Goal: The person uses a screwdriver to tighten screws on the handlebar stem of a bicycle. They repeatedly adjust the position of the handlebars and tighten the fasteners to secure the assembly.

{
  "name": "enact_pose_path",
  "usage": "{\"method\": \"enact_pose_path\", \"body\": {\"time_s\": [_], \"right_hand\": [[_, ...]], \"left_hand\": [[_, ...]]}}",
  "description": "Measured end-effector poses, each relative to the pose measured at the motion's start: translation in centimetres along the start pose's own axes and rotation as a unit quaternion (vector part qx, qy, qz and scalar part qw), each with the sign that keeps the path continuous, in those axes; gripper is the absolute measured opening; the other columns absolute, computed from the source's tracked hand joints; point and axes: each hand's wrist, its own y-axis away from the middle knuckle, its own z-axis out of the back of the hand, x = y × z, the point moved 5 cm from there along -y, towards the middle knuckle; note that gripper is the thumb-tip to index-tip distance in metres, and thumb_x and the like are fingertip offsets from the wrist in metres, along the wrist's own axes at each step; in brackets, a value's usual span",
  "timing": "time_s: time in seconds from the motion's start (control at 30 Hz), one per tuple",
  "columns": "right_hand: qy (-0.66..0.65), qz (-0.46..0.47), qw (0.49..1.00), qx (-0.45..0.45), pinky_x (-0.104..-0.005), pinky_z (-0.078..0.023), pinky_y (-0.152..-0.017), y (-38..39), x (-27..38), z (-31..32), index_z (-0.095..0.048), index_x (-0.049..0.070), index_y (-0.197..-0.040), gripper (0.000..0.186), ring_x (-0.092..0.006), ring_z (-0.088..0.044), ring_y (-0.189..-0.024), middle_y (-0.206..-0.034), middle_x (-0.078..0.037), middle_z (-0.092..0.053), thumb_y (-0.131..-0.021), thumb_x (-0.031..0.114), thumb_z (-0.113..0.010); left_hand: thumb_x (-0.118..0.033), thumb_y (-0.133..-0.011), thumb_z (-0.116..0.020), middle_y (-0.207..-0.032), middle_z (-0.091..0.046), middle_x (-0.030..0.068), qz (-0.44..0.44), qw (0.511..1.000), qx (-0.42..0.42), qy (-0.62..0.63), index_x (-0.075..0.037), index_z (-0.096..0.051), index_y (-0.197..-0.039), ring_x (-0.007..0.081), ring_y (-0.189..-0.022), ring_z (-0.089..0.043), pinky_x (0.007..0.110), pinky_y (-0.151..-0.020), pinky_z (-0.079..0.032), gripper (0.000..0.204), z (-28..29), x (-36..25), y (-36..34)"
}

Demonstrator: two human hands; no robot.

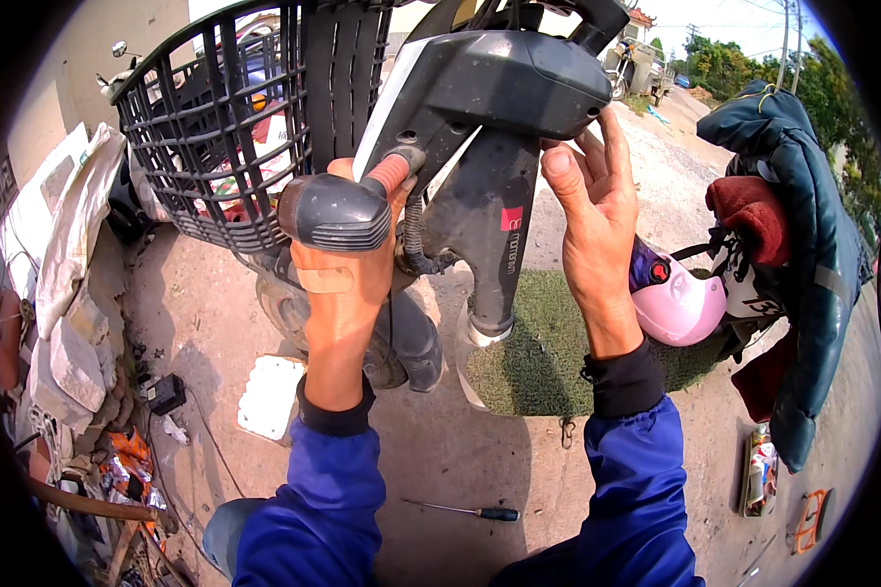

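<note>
Black plastic dominated my remote view: a scooter's front housing point(519, 83) stood at far centre. The left hand point(354, 274) sat partly behind a dark cap point(335, 212) beside a reddish grip point(390, 174), seemingly steadying it; I could not tell if it clamped. The right hand point(597, 230), thumb and fingers apart, met the housing's right edge, likely as support. A screwdriver point(494, 514) lay near, apparently handy.

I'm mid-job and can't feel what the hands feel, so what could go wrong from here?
The right hand has fingertips at the lower edge of the smooth black plastic housing; they might slip or get pinched.

The left hand is partly hidden by the rounded, ribbed black plastic part, so a pinch could go unnoticed.

The dark-handled, thin-shafted screwdriver lies on the ground and could be stepped on.
</note>
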Motion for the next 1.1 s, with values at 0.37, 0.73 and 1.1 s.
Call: {"method": "enact_pose_path", "body": {"time_s": [0.37, 0.73, 1.1], "right_hand": [[-0.071, -0.019, 0.997, 0.013, -0.0296, -0.051, -0.105, -1.1, -0.5, -2.0, -0.044, -0.002, -0.152, 0.059, -0.0158, -0.065, -0.119, -0.134, -0.011, -0.066, -0.105, 0.021, -0.074], [-0.107, -0.016, 0.994, -0.002, -0.0365, -0.047, -0.110, -1.2, -2.1, -3.7, -0.050, -0.003, -0.149, 0.065, -0.0234, -0.062, -0.124, -0.135, -0.015, -0.067, -0.099, 0.025, -0.081], [-0.142, 0.085, 0.986, -0.032, -0.0333, -0.052, -0.090, 0.0, 2.1, -4.2, -0.050, -0.002, -0.132, 0.041, -0.0205, -0.063, -0.101, -0.116, -0.013, -0.066, -0.103, 0.017, -0.073]], "left_hand": [[-0.017, -0.095, -0.080, -0.095, -0.069, 0.0141, -0.008, 1.000, -0.012, 0.011, -0.011, -0.078, -0.111, 0.0336, -0.078, -0.066, 0.044, -0.069, -0.050, 0.018, -0.1, -0.1, -0.1], [-0.028, -0.098, -0.082, -0.098, -0.079, 0.0152, 0.005, 0.997, -0.030, 0.065, -0.007, -0.080, -0.119, 0.0246, -0.088, -0.075, 0.037, -0.084, -0.056, 0.029, -0.2, 0.7, 0.3], [-0.053, -0.103, -0.071, -0.086, -0.075, 0.0076, 0.142, 0.987, 0.037, 0.065, -0.009, -0.072, -0.133, 0.0122, -0.082, -0.065, 0.027, -0.081, -0.051, 0.053, -0.5, 1.6, 0.9]]}}
